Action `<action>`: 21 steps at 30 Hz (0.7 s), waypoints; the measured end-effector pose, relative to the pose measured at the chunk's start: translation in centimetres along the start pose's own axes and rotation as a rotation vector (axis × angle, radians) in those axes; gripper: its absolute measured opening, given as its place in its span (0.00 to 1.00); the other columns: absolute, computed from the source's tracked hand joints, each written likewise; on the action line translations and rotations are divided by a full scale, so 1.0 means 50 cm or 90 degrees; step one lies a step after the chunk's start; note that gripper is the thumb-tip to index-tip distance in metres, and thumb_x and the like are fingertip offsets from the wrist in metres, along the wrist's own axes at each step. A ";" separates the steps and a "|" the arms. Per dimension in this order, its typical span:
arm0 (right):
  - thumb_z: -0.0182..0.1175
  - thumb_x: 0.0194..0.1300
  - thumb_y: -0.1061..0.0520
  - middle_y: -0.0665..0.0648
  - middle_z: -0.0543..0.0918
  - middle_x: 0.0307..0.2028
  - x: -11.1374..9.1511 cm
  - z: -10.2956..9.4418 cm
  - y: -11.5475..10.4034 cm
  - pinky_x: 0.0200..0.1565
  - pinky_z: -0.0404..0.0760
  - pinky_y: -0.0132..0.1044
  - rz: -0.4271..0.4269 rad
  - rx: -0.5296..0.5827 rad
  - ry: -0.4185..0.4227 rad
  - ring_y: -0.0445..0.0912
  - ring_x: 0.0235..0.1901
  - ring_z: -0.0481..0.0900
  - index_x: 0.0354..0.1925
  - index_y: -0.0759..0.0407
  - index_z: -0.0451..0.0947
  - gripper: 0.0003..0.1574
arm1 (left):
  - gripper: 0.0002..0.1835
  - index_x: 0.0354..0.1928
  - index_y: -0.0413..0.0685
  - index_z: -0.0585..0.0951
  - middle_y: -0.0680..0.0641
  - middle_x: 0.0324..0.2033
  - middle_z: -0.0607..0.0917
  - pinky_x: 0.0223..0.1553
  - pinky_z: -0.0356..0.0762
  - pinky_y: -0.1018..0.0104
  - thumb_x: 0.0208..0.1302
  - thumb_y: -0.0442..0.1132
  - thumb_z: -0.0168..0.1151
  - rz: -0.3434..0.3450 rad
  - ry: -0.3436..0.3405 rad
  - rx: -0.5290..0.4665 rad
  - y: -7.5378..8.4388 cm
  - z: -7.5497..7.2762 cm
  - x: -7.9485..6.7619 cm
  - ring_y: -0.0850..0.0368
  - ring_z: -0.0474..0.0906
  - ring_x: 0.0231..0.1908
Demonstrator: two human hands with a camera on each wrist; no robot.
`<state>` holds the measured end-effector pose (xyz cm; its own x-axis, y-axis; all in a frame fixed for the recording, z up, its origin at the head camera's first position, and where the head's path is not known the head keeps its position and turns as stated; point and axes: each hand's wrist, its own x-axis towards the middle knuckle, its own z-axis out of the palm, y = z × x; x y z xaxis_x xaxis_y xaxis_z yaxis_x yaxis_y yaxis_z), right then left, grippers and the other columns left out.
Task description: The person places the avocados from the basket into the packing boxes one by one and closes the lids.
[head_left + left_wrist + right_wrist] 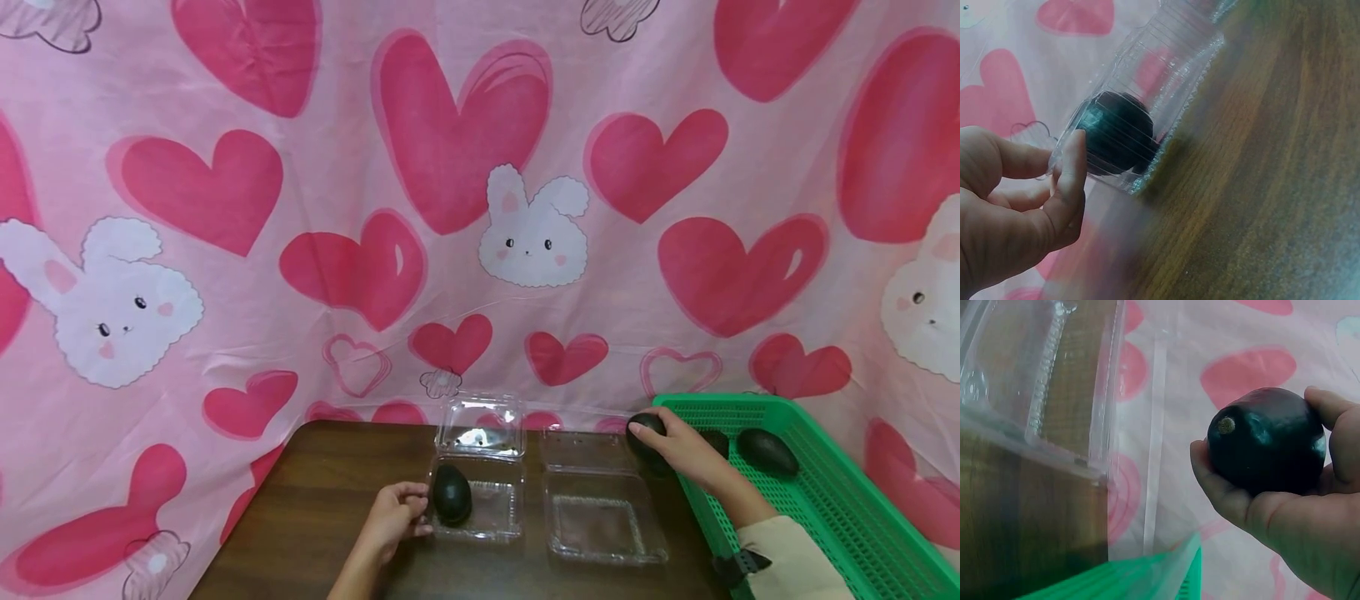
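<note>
A dark avocado (452,496) lies in the left half of an opened clear plastic clamshell box (495,510). My left hand (393,515) pinches this box's left edge; the left wrist view shows thumb and fingers (1072,164) at its wall. Another dark avocado (1266,442) is in my right hand (684,446), with its round stem scar showing in the right wrist view. That hand holds it above the left rim of a green plastic basket (813,433), near a second opened clamshell box (600,557) with nothing in it.
Inside the basket, on the right, lies an avocado (767,452), with another dark one (716,442) partly hidden behind my right hand. Both boxes stand on a brown wooden table (315,492). A pink cloth (465,300) with hearts and rabbits hangs behind.
</note>
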<state>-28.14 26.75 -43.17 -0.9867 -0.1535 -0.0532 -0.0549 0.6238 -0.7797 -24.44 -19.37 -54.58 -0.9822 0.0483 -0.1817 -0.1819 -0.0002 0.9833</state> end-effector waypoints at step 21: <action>0.60 0.75 0.43 0.70 0.72 0.59 0.036 0.091 -0.043 0.49 0.91 0.48 -0.012 0.130 -0.021 0.56 0.49 0.78 0.69 0.68 0.61 0.40 | 0.16 0.57 0.18 0.72 0.42 0.35 0.77 0.32 0.92 0.61 0.71 0.24 0.54 -0.013 0.008 0.009 0.001 0.002 0.004 0.54 0.74 0.29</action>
<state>-29.11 21.66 -44.42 -0.9800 -0.1910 -0.0555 -0.0378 0.4528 -0.8908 -24.66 -19.25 -54.58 -0.9787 0.0349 -0.2024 -0.2020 0.0142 0.9793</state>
